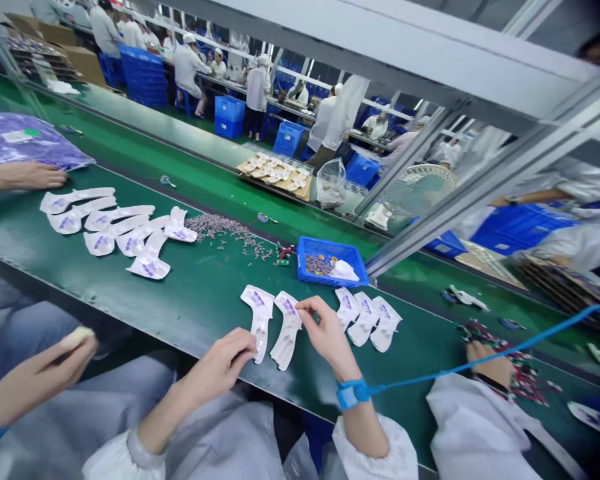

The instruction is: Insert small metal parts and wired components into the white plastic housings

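Two white gun-shaped plastic shell halves lie in front of me on the green bench, open side up with purple parts inside. My left hand (pixel 225 360) is closed, its fingertips at the lower end of the left shell half (pixel 260 317). Beside it lies the right shell half (pixel 285 340). My right hand (pixel 325 327), with a blue wrist strap (pixel 353 393), pinches at that shell's upper edge near the purple parts; anything between the fingertips is too small to make out. Just to the right are several similar shell halves (pixel 365 317).
Farther left lie more shell halves (pixel 103 230) and a pile of small grey parts (pixel 220 227). A blue tray (pixel 333 277) stands ahead. A blue cord (pixel 455 367) runs right from my strap. Co-workers' hands are at left (pixel 55 373) and right, by wired boards (pixel 523 373).
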`<state>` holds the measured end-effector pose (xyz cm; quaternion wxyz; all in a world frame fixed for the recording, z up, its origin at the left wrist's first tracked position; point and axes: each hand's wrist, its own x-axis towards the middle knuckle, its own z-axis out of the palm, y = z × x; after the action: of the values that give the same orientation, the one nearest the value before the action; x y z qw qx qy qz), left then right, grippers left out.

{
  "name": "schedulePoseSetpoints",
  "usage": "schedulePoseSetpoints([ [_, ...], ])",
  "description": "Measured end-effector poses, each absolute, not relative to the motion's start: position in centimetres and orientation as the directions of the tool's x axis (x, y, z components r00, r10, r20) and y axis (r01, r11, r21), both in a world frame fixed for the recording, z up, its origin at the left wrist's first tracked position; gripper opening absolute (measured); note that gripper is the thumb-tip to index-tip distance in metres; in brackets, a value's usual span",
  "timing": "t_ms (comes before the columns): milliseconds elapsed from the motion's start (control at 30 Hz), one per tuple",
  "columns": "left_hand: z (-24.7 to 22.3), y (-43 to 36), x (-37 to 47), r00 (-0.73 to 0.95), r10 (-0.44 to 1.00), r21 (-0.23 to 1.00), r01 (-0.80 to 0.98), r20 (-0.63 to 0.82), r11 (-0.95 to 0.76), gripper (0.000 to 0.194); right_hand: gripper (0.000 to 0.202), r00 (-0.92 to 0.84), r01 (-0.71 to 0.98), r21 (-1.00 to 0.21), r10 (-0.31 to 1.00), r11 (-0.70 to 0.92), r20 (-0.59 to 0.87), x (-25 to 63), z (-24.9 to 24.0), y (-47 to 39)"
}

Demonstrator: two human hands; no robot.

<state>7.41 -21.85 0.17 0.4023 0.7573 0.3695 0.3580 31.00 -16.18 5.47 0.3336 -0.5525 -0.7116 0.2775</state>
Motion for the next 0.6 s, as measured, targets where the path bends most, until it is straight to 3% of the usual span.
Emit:
schedulePoseSetpoints([
  [233, 0.4, -20.6, 6.7, 0.553, 0.805, 0.875, 0.255, 0.216, -0.411, 0.016, 0.02, -0.141, 0.654, -0.734, 0.982, 0.186, 0.123, 33.1, 3.0, -20.6],
  [333, 0.6, -20.1, 6.9, 0.599, 0.777, 0.871, 0.257, 0.195, -0.417, 0.018, 0.032, -0.144, 0.723, -0.664, 0.981, 0.191, 0.126, 32.1, 2.2, -21.4],
  [600, 0.3, -18.1, 9.2, 0.652, 0.737, 0.853, 0.271, 0.178, -0.446, 0.02, 0.038, -0.137, 0.857, -0.479, 0.98, 0.191, 0.146, 33.4, 2.6, -20.3],
])
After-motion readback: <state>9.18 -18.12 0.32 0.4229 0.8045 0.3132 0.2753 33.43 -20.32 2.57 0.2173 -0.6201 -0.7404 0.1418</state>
